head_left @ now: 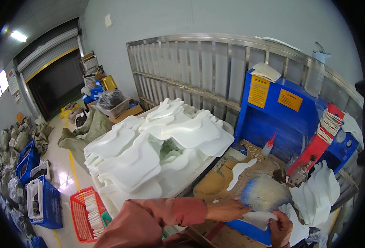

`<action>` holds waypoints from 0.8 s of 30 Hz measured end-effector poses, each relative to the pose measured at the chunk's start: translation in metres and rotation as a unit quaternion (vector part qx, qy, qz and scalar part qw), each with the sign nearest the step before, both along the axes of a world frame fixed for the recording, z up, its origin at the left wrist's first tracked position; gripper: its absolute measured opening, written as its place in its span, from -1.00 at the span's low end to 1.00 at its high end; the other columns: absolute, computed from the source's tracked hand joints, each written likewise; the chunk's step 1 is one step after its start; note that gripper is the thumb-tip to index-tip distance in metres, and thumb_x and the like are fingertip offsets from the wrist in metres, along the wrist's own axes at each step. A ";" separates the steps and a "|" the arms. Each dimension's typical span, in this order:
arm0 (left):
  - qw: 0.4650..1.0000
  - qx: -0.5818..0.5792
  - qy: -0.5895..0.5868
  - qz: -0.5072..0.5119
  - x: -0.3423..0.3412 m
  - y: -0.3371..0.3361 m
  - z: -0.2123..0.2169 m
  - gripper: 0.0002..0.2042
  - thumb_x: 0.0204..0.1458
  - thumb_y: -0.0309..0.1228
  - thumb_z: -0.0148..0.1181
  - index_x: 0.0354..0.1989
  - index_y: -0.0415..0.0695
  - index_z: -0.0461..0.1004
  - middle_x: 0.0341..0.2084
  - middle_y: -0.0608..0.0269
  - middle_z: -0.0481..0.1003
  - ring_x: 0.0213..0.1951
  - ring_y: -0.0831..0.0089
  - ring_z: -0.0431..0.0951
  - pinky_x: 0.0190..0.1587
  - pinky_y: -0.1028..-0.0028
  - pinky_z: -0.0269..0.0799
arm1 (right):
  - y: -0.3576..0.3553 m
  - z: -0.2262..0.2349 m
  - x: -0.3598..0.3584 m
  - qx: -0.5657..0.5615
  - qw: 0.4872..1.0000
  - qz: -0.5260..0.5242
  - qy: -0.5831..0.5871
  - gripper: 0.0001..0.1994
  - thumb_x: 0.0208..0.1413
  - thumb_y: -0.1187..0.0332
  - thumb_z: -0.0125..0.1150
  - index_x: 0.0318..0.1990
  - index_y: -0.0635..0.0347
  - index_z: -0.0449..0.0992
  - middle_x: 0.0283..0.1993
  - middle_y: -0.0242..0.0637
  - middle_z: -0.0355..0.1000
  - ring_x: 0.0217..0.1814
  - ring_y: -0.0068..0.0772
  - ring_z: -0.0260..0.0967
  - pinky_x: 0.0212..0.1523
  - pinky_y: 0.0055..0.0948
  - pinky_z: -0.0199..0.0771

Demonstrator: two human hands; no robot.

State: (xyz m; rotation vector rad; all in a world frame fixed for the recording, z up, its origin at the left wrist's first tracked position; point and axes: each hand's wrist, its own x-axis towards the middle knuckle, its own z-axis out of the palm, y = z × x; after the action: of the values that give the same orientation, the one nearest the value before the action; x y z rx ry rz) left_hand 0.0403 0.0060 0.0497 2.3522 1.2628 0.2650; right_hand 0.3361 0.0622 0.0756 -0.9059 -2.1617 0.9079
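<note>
A thin white insole-shaped piece point(258, 219) is stretched between my hands at the front of a blue machine point(278, 118). My left hand point(227, 209), reaching in from the left in a reddish sleeve, has its fingers closed at the piece's left end. At the other end, my right hand point(280, 230) grips the piece between thumb and fingers. Just beyond them lies a blue surface covered in pale dust point(269, 193). A red machine arm point(314, 142) slants down toward a metal head point(299, 175). More white pieces point(316, 192) stand stacked to the right.
A large heap of white shaped pieces point(157, 153) fills the left side. On the work board are a small bottle with a red nozzle point(268, 148) and one curved white piece point(241, 171). A metal railing point(186, 84) runs behind. A red basket point(80, 217) sits on the floor.
</note>
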 end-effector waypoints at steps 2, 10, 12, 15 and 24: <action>1.000 0.006 -0.017 0.012 -0.001 -0.005 0.007 -0.40 0.31 -0.30 0.14 0.44 -0.32 0.16 -0.09 -0.21 0.54 -0.03 -0.09 0.58 0.13 0.05 0.43 | -0.003 0.000 0.001 -0.001 0.999 0.003 -0.044 -0.67 0.29 0.36 0.33 0.17 0.21 0.56 -0.12 -0.21 0.62 -0.29 -0.50 0.57 -0.22 -0.48 0.58; 0.998 0.055 -0.011 0.035 -0.040 -0.020 0.045 -0.68 0.25 -0.26 0.22 0.07 -0.15 0.43 -0.37 -0.12 0.57 -0.34 -0.10 0.60 -0.27 0.00 0.51 | 0.013 -0.018 -0.004 -0.109 0.992 0.013 0.067 -0.60 0.31 0.40 0.27 0.28 0.17 0.48 -0.08 -0.22 0.61 -0.28 -0.45 0.57 -0.20 -0.47 0.56; 0.995 0.078 0.003 0.056 -0.059 -0.030 0.061 -0.67 0.25 -0.24 0.21 0.10 -0.12 0.45 -0.27 -0.05 0.58 -0.25 -0.05 0.62 -0.23 0.05 0.54 | 0.014 -0.020 -0.012 -0.103 0.991 0.036 0.072 -0.61 0.33 0.40 0.25 0.27 0.18 0.47 -0.06 -0.21 0.61 -0.28 -0.42 0.57 -0.17 -0.46 0.57; 0.978 0.171 0.032 0.117 -0.099 -0.059 0.094 -0.65 0.26 -0.21 0.21 0.15 -0.06 0.49 -0.09 0.06 0.57 -0.09 0.03 0.62 -0.12 0.15 0.57 | 0.006 -0.020 -0.022 -0.206 0.956 0.067 0.199 -0.66 0.35 0.39 0.23 0.22 0.23 0.48 -0.09 -0.22 0.61 -0.31 -0.44 0.55 -0.20 -0.46 0.55; 0.864 0.248 0.033 0.436 -0.233 -0.100 0.238 -0.66 0.21 -0.35 0.28 0.11 -0.23 0.53 -0.18 -0.04 0.63 -0.17 0.17 0.63 -0.06 0.30 0.52 | 0.007 -0.032 0.005 -0.348 0.917 0.081 0.177 -0.68 0.30 0.58 0.21 0.18 0.39 0.48 0.00 -0.10 0.59 -0.08 -0.27 0.60 -0.07 -0.29 0.68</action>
State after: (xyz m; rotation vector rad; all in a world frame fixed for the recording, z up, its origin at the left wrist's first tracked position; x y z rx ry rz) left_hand -0.1931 -0.0936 0.2876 1.9682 2.4794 0.8812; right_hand 0.3411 0.0696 0.0435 -0.7906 -1.6175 1.8380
